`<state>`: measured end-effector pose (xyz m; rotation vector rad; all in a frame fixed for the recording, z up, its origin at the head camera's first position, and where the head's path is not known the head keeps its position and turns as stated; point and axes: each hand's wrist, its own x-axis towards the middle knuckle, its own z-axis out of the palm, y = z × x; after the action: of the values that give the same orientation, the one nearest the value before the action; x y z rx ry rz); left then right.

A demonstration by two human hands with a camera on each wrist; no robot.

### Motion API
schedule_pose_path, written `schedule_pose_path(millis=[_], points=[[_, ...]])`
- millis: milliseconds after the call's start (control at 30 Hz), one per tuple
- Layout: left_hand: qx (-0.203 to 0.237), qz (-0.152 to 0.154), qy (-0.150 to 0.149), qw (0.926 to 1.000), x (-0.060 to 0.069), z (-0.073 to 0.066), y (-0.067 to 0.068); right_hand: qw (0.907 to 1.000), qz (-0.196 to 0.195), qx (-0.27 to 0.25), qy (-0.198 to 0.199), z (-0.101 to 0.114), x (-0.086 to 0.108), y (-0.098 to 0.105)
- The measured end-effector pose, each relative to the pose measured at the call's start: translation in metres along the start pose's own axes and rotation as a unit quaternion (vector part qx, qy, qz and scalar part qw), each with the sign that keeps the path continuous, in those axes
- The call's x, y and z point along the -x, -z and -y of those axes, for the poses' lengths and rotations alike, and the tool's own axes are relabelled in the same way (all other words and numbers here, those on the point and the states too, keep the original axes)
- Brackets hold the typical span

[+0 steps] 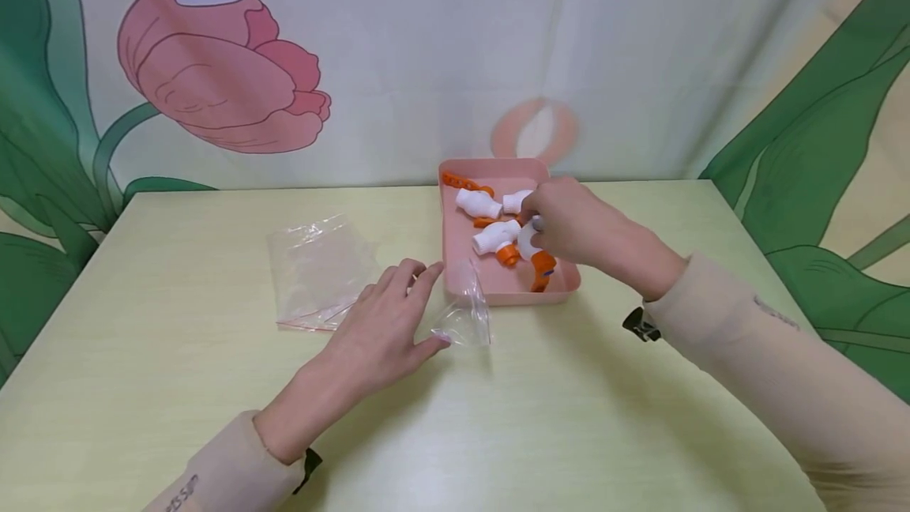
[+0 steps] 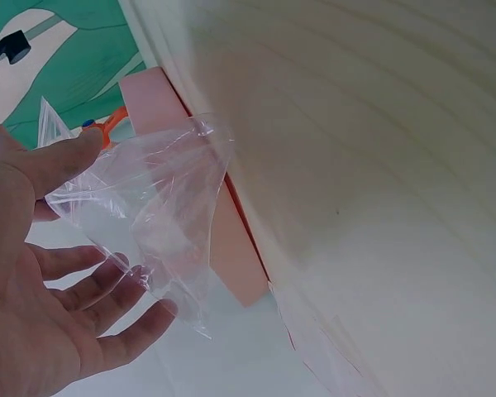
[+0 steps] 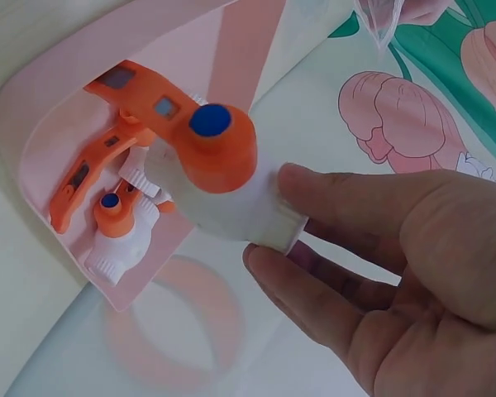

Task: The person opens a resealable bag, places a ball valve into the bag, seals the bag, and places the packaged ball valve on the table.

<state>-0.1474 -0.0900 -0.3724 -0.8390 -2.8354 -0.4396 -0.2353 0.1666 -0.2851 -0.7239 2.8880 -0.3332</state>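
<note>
In the head view my right hand (image 1: 579,224) is over a pink tray (image 1: 512,299), pinching a white plastic ball valve (image 3: 236,198) with an orange handle and blue cap by one end between thumb and fingers. Several more such ball valves (image 3: 120,240) lie in the tray. My left hand (image 1: 380,330) holds a clear plastic bag (image 1: 465,314) beside the tray's near left corner. In the left wrist view its thumb and loosely curled fingers are spread around the bag (image 2: 165,198), which looks empty.
More clear plastic bags (image 1: 320,271) with a red edge line lie flat on the light wooden table (image 1: 178,354), left of the tray. A printed curtain (image 1: 426,62) hangs behind the table's far edge, close to the tray.
</note>
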Motion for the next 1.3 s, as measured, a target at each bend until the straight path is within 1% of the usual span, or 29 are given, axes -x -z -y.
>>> schedule_pose_path(millis=[167, 300, 467, 667, 800, 1033, 1300], points=[[0.0, -0.001, -0.002, 1.0, -0.001, 0.0, 0.0, 0.9998, -0.016, 0.002, 0.006, -0.001, 0.003, 0.0], [-0.002, -0.001, -0.001, 1.0, -0.002, 0.0, -0.001, 0.9988, -0.047, 0.003, 0.014, -0.003, 0.006, 0.001], [-0.003, 0.002, 0.003, 1.0, -0.003, 0.0, -0.001, 0.9949, -0.094, -0.026, 0.027, -0.007, 0.012, 0.005], [0.001, 0.005, 0.006, 1.0, -0.004, 0.0, -0.003, 0.9909, -0.124, -0.046, 0.026, -0.01, 0.019, 0.008], [0.006, 0.004, 0.008, 0.9999, -0.006, 0.0, -0.004, 0.987, -0.137, -0.082, 0.02, -0.016, 0.026, 0.008], [0.008, 0.008, 0.011, 0.9999, -0.006, 0.002, -0.003, 0.9746, -0.157, -0.16, -0.006, -0.024, 0.036, 0.01], [0.007, 0.01, 0.019, 0.9997, -0.005, 0.006, -0.001, 0.9649, -0.153, -0.212, -0.026, -0.026, 0.043, 0.012]])
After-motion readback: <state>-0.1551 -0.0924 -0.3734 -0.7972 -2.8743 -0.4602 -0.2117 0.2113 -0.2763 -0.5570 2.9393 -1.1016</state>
